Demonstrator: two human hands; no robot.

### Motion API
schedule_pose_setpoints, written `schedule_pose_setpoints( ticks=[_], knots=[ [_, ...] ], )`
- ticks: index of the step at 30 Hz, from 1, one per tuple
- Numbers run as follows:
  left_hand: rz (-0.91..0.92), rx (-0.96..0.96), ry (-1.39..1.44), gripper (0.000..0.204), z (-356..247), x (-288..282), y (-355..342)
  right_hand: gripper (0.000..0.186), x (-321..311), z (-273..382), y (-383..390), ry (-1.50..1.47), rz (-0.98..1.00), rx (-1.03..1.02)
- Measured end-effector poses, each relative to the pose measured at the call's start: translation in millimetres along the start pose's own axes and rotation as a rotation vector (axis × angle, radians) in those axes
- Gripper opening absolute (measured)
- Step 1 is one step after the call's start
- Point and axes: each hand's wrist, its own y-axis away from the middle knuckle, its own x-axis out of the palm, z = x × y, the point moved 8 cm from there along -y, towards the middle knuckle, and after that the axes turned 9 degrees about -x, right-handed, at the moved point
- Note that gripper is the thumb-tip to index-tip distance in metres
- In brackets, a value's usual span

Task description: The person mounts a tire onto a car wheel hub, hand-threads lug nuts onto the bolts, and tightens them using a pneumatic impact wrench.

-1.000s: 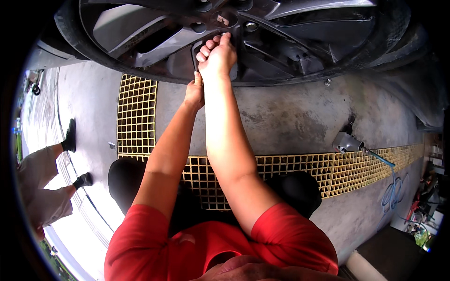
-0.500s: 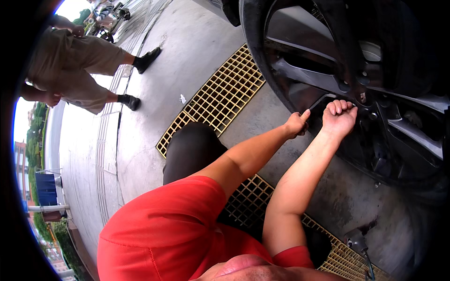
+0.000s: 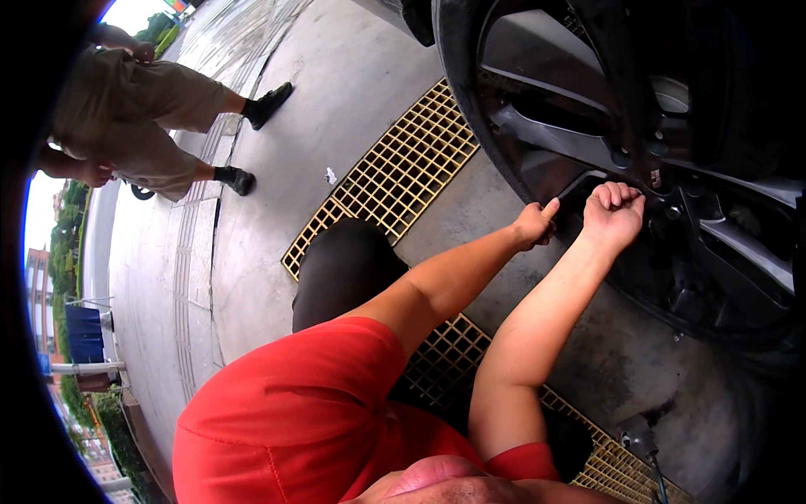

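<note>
A large dark alloy wheel with tyre (image 3: 457, 76) fills the upper right. My left hand (image 3: 533, 225) is closed on a thin bent metal bar (image 3: 583, 180) that lies in front of the lower left spokes. My right hand (image 3: 613, 214) is closed beside the hub (image 3: 655, 176), palm up with fingers curled where the bar's upper end disappears; what exactly they grip is hidden. A bolt head (image 3: 672, 211) shows just right of that hand.
Another person's legs (image 3: 159, 139) stand at upper left on pale concrete (image 3: 252, 277). Yellow floor grates (image 3: 403, 160) run under and beside my bent knee (image 3: 336, 277). A metal air tool (image 3: 638, 441) with a hose lies at lower right. Greenery and buildings line the far left.
My view has swung left since a second ago, so the wheel appears at right and more of the other person shows. Over the last half second both hands shifted only slightly rightward.
</note>
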Motion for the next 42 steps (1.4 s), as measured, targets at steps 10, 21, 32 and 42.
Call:
schedule_pose_setpoints(
  ticks=[10,21,32,42],
  knots=[
    [-0.043,0.024,-0.033,0.054,1,0,-1,0.033,2,23,14,0.753,-0.233,-0.291],
    [0.085,-0.348,-0.180,0.074,11,10,33,0.026,-44,38,27,0.832,0.113,-0.108],
    [0.567,-0.123,0.172,0.081,-68,117,108,0.024,-23,84,88,1.617,0.532,-0.606],
    [0.553,0.034,-0.223,0.067,-112,132,144,0.024,5,98,84,1.618,0.398,-0.661]
  ],
)
